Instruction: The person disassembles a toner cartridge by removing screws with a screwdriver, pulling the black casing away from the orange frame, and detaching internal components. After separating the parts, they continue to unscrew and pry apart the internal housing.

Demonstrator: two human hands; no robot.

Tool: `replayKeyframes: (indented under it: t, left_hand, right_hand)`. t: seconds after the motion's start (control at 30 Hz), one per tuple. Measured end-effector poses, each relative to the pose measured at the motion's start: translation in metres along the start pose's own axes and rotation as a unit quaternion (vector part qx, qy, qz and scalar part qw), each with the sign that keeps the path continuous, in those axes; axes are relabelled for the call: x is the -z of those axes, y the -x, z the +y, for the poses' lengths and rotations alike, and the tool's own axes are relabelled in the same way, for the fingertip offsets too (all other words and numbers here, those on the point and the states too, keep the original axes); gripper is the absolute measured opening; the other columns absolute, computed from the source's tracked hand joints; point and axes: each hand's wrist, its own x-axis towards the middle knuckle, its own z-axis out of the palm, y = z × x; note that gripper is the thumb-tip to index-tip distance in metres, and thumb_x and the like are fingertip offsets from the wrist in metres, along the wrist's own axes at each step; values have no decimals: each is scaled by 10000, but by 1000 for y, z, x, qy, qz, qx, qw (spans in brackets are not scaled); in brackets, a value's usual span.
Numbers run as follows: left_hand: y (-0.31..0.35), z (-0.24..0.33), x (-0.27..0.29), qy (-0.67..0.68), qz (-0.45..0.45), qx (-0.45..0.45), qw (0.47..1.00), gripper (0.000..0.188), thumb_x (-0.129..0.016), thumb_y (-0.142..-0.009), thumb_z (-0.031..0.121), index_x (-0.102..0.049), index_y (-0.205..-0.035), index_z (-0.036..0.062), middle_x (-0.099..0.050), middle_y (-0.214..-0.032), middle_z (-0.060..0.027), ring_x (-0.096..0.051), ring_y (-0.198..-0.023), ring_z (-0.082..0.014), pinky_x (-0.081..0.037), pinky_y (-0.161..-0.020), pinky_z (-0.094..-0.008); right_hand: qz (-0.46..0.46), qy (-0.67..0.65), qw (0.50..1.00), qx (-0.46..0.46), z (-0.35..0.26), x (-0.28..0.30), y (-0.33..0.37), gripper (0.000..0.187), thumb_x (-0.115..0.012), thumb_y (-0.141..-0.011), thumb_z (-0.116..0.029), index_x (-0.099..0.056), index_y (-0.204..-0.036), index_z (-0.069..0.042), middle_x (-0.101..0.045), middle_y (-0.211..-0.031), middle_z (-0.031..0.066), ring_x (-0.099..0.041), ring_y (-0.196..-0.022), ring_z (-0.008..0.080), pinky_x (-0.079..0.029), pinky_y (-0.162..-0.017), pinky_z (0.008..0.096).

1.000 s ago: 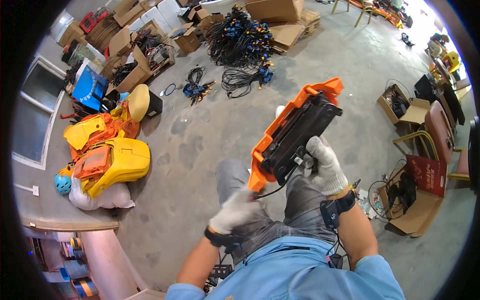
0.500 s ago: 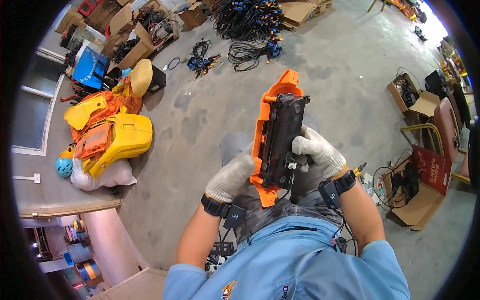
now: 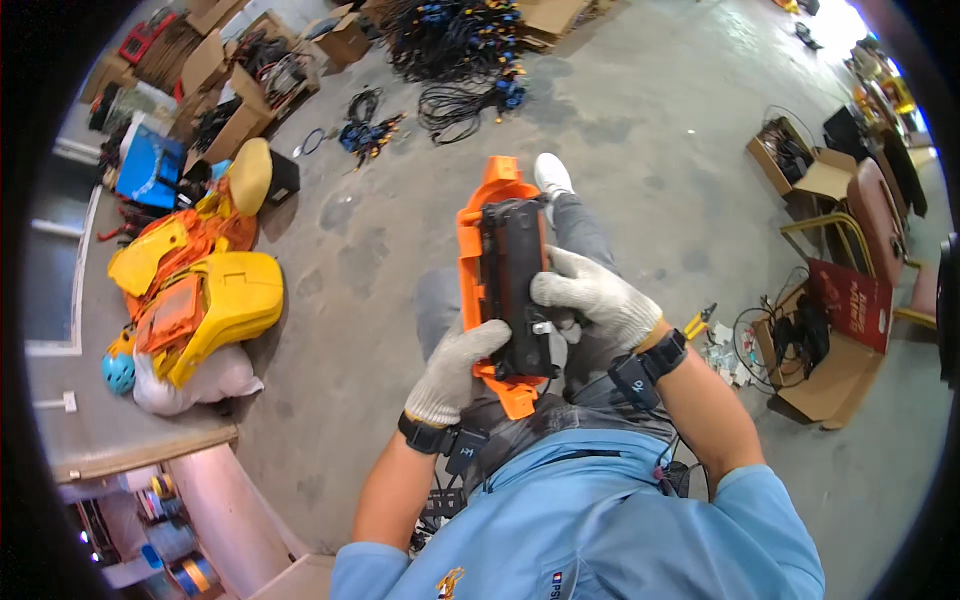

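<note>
Above my lap I hold an orange plastic housing (image 3: 469, 255) with a long black rectangular module (image 3: 518, 275) lying in it. My left hand (image 3: 452, 372), in a white knit glove, grips the lower left of the housing, its thumb over the lower edge of the black module. In the same kind of glove, my right hand (image 3: 600, 298) is closed round the module's right side, with the thumb on its dark face. A small white connector (image 3: 542, 327) shows at the module's lower right, below my right thumb. Both sets of fingertips are partly hidden.
Yellow and orange plastic shells (image 3: 230, 300) are heaped at the left on a white sack (image 3: 195, 380). Bundles of black cable (image 3: 450, 40) lie on the floor ahead. At the right are an open carton (image 3: 835, 375), a chair (image 3: 875, 235) and yellow-handled pliers (image 3: 700, 322).
The housing has turned more upright, and its module faces me more squarely. My left thumb has moved onto the module. My right leg has stretched forward, bringing a white shoe into view.
</note>
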Motion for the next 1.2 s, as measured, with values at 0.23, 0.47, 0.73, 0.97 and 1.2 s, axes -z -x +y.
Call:
replayKeyframes:
  t: [0.23,0.47,0.73,0.97,1.2]
  left_hand:
    - [-10,10,17,69,31,-47,996,578,-574,-1041,359,-564,-1415,-82,-718,-1234,-265,-752,-1073,-401,-630,-955,-541]
    - [-43,9,68,48,174,-18,983,637,-571,-1034,443,-570,-1405,-74,-711,-1245,-271,-752,-1063,-417,-635,-921,-567]
    - [-75,15,81,65,231,58,969,852,-622,-947,599,-541,-1416,-107,-679,-1284,-275,-713,-1135,-417,-596,-1010,-562]
    - [-70,16,99,28,288,111,951,863,-647,-914,571,-534,-1428,-113,-694,-1263,-291,-753,-1064,-417,-632,-952,-608]
    - [-70,20,90,-21,336,153,929,787,-624,-902,578,-624,-1264,-120,-733,-1094,-270,-775,-855,-410,-664,-862,-586]
  right_hand:
    - [241,137,960,42,-2,97,9,331,-549,-1090,-304,-683,-1234,-38,-732,-1040,37,-621,-737,99,-523,-643,263]
    - [433,40,900,-24,97,268,22,276,-643,-1025,-280,-646,-1108,-16,-664,-873,42,-620,-711,126,-531,-625,294]
    - [468,133,845,-225,239,323,-28,265,-658,-952,-282,-696,-953,-19,-696,-741,99,-675,-642,207,-572,-644,394]
    - [390,268,821,-319,331,313,-87,372,-653,-902,-352,-776,-959,-5,-763,-839,210,-764,-763,349,-598,-746,442]
    - [368,313,763,-430,372,308,-138,551,-644,-960,-477,-792,-1052,46,-760,-1042,312,-747,-1056,450,-589,-925,509]
